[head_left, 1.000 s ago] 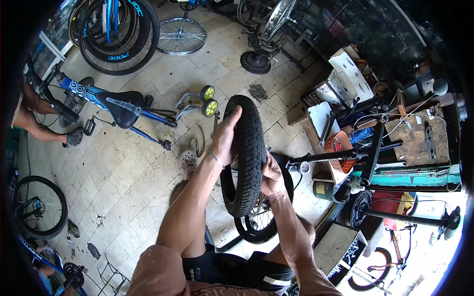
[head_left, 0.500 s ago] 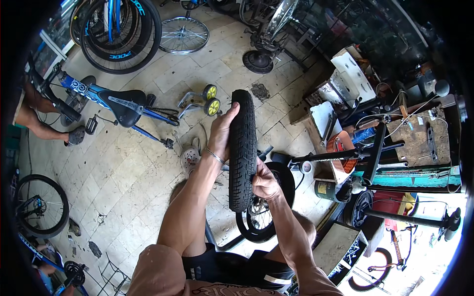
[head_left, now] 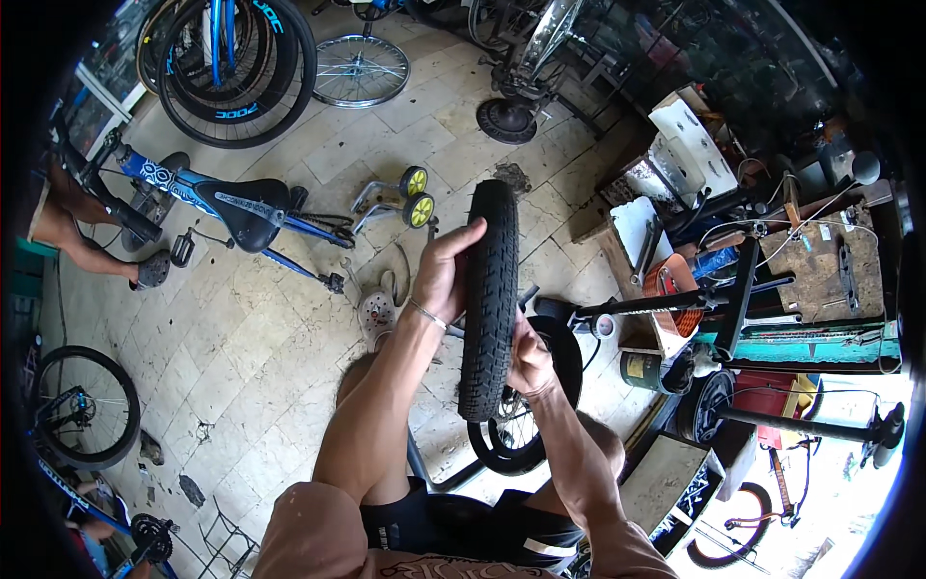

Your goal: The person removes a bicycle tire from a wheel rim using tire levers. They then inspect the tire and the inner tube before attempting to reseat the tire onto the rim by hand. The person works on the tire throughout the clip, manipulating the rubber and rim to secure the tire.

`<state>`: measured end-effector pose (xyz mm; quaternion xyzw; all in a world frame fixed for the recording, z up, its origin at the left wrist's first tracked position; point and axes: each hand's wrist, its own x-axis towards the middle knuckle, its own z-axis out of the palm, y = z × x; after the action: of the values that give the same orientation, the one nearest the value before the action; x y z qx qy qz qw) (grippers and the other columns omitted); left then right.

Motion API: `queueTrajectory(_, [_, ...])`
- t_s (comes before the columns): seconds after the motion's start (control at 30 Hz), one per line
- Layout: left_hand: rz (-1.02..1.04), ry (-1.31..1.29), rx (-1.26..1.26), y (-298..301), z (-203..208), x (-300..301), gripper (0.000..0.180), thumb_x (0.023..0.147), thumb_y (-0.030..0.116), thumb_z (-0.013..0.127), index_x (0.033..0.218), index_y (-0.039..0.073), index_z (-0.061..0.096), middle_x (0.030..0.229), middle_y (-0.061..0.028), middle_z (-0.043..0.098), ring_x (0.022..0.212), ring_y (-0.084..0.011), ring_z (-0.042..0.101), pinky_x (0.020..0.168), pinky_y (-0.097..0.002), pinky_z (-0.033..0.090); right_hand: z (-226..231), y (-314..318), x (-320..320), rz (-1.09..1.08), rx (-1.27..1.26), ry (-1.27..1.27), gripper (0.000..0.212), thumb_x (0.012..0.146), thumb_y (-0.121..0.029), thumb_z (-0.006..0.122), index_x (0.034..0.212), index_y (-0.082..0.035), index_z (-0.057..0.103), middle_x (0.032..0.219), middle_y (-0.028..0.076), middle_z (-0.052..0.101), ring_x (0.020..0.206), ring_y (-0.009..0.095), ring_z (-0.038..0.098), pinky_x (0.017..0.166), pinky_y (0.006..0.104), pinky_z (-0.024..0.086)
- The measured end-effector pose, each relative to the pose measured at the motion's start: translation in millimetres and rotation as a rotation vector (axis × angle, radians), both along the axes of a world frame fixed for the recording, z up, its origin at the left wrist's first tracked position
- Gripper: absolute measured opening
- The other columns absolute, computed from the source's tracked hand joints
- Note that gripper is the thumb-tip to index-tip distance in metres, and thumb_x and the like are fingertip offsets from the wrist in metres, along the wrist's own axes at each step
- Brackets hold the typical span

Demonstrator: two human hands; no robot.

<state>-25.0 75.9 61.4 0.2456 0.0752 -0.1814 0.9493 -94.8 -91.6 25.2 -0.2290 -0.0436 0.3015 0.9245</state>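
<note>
Gripping the tire (head_left: pixel 490 299) from both sides, the two hands hold it above the floor (head_left: pixel 260 338), its tread facing the view. The left hand (head_left: pixel 447 275), partly open, cups the upper left side, thumb pointing toward the tread, fingers hidden behind. Lower down, the right hand (head_left: pixel 530 359) is curled against the right side; its fingertips are hidden. Below the tire's lower end, partly covered, is a wheel (head_left: pixel 511 434).
</note>
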Motion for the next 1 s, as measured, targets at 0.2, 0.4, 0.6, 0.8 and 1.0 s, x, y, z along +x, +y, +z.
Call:
queueTrajectory(0.2, [0.077,0.014,0.069,-1.1,-11.5,12.9,0.042,0.09,0.043,0.062,0.106,0.003,0.061,0.085,-0.0107,0.067,0.072,-0.0213,0.066,0.065,-0.036,0.055,0.0,-4.3,14.1,0.035,-0.072,-0.062,0.077,0.077,-0.023,0.08,0.138,-0.002,0.039,0.125,0.009,0.059,0.109,0.019,0.062,0.094,0.0343,0.051])
queueTrajectory(0.4, [-0.013,-0.044,0.177,-28.4,8.0,-16.3,0.033,0.086,0.023,0.069,0.106,-0.001,0.061,0.087,-0.0103,0.067,0.075,-0.0192,0.066,0.073,-0.0331,0.054,-4.4,-17.5,31.6,-0.13,-0.067,0.084,0.06,0.087,-0.029,0.068,0.135,-0.002,0.042,0.12,0.012,0.061,0.104,0.022,0.065,0.089,0.0374,0.055])
queueTrajectory(0.6, [0.003,-0.008,0.066,11.3,6.9,10.7,0.037,0.087,0.033,0.067,0.105,0.0,0.063,0.088,-0.0111,0.068,0.071,-0.0211,0.066,0.069,-0.034,0.055,-3.5,1.3,3.7,0.175,0.022,-0.154,0.084,0.08,-0.012,0.076,0.148,-0.007,0.027,0.136,0.009,0.053,0.123,0.021,0.054,0.106,0.0384,0.041])
queueTrajectory(0.8, [0.039,0.039,0.149,6.9,15.8,4.1,0.034,0.089,0.032,0.066,0.109,0.006,0.059,0.09,-0.008,0.065,0.08,-0.0196,0.065,0.076,-0.0375,0.054,-4.0,-8.3,23.6,0.058,-0.048,-0.097,0.058,0.084,-0.013,0.072,0.133,0.001,0.045,0.119,0.01,0.063,0.105,0.017,0.064,0.093,0.0318,0.051])
queueTrajectory(1.0, [-0.099,-0.124,0.241,-5.8,7.8,-2.2,0.035,0.084,0.02,0.071,0.111,0.001,0.057,0.093,-0.0074,0.064,0.084,-0.018,0.064,0.077,-0.0322,0.052,6.9,-11.1,32.9,-0.043,0.039,0.075,0.054,0.09,-0.02,0.065,0.135,-0.002,0.04,0.114,0.008,0.064,0.098,0.018,0.067,0.086,0.0317,0.055])
